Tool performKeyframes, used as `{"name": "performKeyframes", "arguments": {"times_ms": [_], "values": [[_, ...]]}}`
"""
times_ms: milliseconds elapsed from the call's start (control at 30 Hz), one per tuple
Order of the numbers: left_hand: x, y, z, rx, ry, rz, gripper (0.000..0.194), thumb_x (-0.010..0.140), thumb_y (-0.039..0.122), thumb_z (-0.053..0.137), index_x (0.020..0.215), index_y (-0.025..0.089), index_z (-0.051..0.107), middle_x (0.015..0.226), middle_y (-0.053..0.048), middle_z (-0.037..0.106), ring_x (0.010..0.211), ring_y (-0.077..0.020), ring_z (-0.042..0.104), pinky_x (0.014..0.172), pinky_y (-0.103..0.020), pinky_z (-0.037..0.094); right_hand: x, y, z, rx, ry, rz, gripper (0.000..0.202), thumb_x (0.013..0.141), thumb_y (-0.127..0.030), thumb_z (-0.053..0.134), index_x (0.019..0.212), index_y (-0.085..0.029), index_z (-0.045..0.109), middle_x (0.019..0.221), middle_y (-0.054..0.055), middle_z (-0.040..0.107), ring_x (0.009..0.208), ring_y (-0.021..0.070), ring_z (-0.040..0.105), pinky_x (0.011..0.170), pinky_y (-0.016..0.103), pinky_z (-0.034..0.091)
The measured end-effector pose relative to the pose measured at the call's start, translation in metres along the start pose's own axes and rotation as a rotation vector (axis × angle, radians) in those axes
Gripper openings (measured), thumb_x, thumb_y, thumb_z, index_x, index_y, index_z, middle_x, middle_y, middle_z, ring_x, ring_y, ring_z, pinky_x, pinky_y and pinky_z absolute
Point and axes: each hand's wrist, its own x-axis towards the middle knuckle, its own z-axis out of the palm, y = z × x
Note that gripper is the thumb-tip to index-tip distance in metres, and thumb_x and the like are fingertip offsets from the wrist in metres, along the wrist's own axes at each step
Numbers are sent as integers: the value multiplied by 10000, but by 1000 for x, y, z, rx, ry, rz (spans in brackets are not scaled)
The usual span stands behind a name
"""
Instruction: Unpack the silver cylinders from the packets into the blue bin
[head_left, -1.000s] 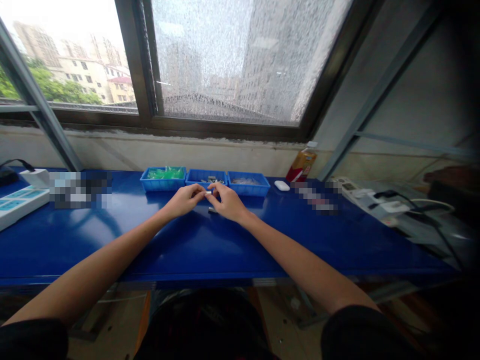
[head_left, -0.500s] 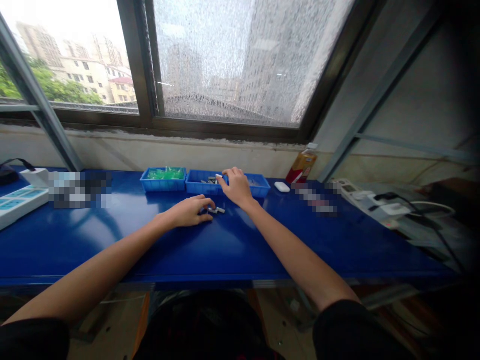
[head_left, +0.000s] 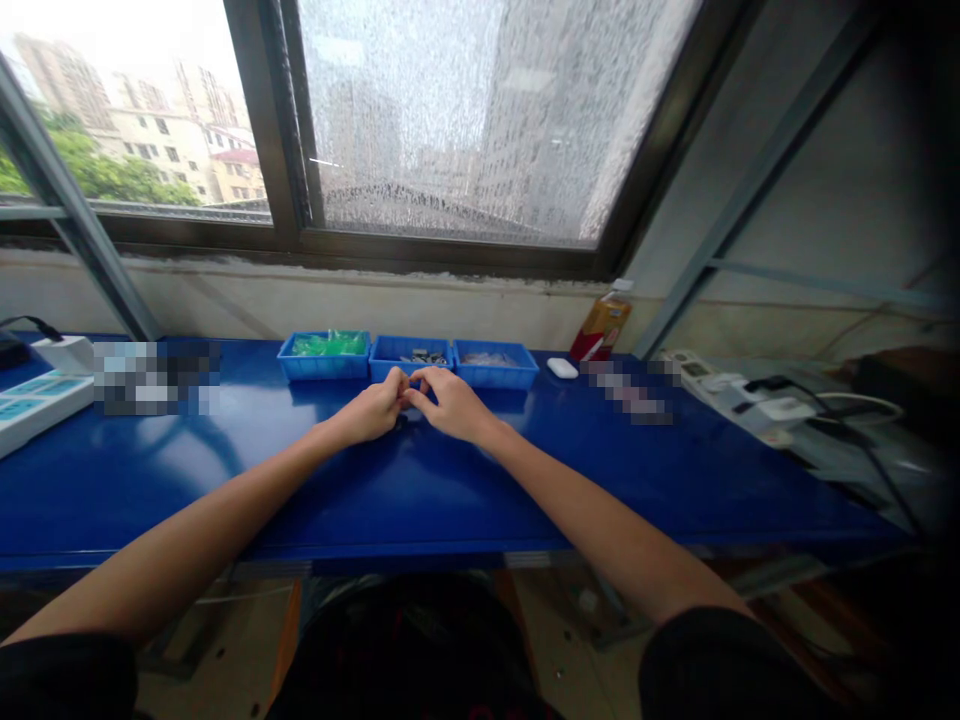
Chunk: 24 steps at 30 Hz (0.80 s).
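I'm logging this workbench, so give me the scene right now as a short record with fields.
left hand: fingertips meeting the right hand's; anything pinched is hidden
right hand: fingers bent toward the left hand
left bin: green plastic
middle bin: small metallic parts
right bin: contents unclear
right of bins: white case, bottle
surface: blue table

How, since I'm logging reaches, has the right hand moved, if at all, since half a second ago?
Yes, leftward and nearer the camera: the right hand was reaching over the middle blue tray; now its fingertips are in front of it.
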Motion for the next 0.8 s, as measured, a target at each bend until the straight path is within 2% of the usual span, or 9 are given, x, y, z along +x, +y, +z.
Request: {"name": "performKeyframes", "arguments": {"times_ms": [133, 233, 333, 400, 533, 633, 700, 800], "values": [[2, 4, -6, -78, 129, -42, 85, 818, 161, 385, 814, 197, 308, 674, 26, 432, 587, -117, 480, 576, -242, 395, -2, 5, 1, 17, -45, -32, 143, 796, -226, 546, 923, -161, 543, 829, 39, 567, 754, 143, 516, 698, 260, 396], [3, 7, -7, -138, 130, -71, 61, 830, 166, 375, 812, 193, 323, 656, 35, 443, 558, -98, 460, 565, -229, 395, -2, 6, -1, 4, -35, -51, 60, 798, -177, 525, 856, -166, 540, 816, 38, 566, 745, 139, 512, 696, 253, 391], [3, 9, -5, -231, 125, -109, 23, 861, 202, 346, 851, 184, 357, 646, 32, 489, 516, -88, 457, 539, -221, 400, -2, 6, 0, 7, -20, -38, 62, 836, -211, 491, 858, -169, 531, 795, 36, 569, 729, 139, 511, 678, 248, 383], [3, 8, -4, -271, 133, -112, 82, 872, 238, 342, 891, 175, 392, 660, 21, 523, 512, -90, 471, 531, -224, 408, -1, 6, 2, 8, -7, -18, 101, 864, -239, 457, 850, -169, 528, 789, 37, 575, 726, 139, 516, 677, 246, 379], [3, 6, -3, -229, 136, -18, 161, 810, 282, 489, 913, 159, 479, 694, 7, 546, 586, -109, 516, 571, -236, 425, 1, 8, 4, -29, 17, 60, 244, 916, -266, 350, 784, -164, 528, 757, 47, 585, 721, 143, 528, 664, 247, 367], [2, 9, -2, -258, 128, -29, 171, 800, 295, 506, 890, 150, 504, 680, 3, 561, 580, -113, 541, 568, -235, 436, 2, 8, 3, -72, 17, 97, 301, 925, -270, 316, 730, -165, 520, 693, 43, 569, 670, 145, 514, 630, 253, 352], [2, 11, -2, -279, 120, -72, 185, 826, 318, 464, 879, 147, 512, 676, -5, 579, 565, -116, 556, 555, -234, 439, 1, 7, 1, -64, 23, 83, 297, 923, -271, 320, 732, -165, 522, 699, 41, 570, 665, 140, 509, 628, 252, 350], [2, 14, -4, -243, 123, -116, 236, 852, 350, 411, 808, 151, 530, 667, -12, 595, 552, -117, 558, 546, -230, 432, -1, 4, -2, -29, 38, 57, 162, 873, -297, 443, 835, -170, 536, 741, 29, 574, 673, 134, 510, 626, 244, 356]]}}
